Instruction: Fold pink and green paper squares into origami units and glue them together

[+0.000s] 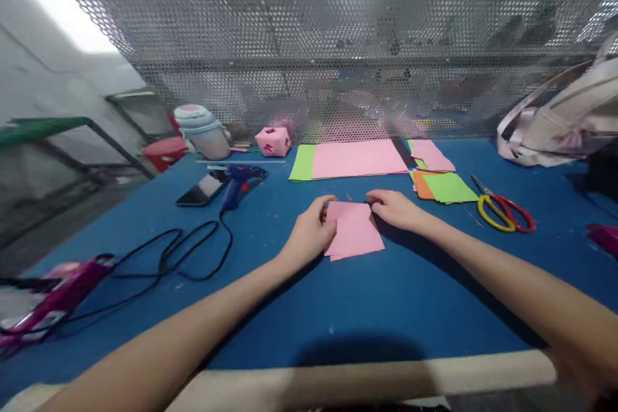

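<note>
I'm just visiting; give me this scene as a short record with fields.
left hand: thumb over the near squares' left edge
right hand: at their far right corner
near squares: pink paper, slightly misaligned
right side: scissors, yellow and red handles
left side: blue glue gun, smartphone
far side: pink cube with cutouts, lidded bottle

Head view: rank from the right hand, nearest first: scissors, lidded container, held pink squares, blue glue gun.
From the right hand:
1. Pink squares: at its fingertips
2. Scissors: to its right
3. Blue glue gun: left
4. Lidded container: far left, farther back
</note>
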Available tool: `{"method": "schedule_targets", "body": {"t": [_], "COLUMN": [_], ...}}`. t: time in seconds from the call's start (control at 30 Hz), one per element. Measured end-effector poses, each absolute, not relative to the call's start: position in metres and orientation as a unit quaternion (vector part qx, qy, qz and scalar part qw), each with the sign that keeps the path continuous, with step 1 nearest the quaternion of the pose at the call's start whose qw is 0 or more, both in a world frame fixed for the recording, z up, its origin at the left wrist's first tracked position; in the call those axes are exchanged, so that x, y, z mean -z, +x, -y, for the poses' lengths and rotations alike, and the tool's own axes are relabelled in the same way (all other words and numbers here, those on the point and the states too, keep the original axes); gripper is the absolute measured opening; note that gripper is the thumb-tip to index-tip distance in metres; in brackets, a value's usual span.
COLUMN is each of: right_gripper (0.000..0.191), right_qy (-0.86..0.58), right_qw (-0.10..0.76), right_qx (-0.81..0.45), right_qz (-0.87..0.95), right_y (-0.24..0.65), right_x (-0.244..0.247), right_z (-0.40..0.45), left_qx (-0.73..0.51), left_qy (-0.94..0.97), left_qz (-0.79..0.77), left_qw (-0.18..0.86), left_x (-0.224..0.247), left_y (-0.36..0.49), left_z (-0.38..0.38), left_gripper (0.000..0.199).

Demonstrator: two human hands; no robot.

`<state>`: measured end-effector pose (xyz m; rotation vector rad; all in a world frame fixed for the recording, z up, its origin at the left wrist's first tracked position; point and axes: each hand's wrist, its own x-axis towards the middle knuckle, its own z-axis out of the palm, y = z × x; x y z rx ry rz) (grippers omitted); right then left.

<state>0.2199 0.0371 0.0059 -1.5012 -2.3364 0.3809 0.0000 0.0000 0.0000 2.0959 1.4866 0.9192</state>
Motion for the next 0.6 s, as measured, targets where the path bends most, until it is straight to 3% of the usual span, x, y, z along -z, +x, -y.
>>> {"method": "schedule_targets", "body": {"t": [0.33, 0.6], "right_gripper": [0.031, 0.017], "right_qy": [-0.491, -0.512], "right_qw": [0.159, 0.164], "right_qx": [-0.110, -0.158], "right_qz": [0.849, 0.828], "right_y": [0.210, 0.206], "right_x": [-0.001, -0.001], "right_z": [-0.035, -0.040], "left_qx": [-0.272, -0.208], "left_qy": [0.818, 0.844], "left_qz": [-0.498, -0.484], "left_qw": [0.094, 0.097], "left_x": [0.014, 0.012], "left_y": [-0.003, -0.011], "left_z": [-0.004, -0.016], "left_gripper": [0.050, 0.052]}}
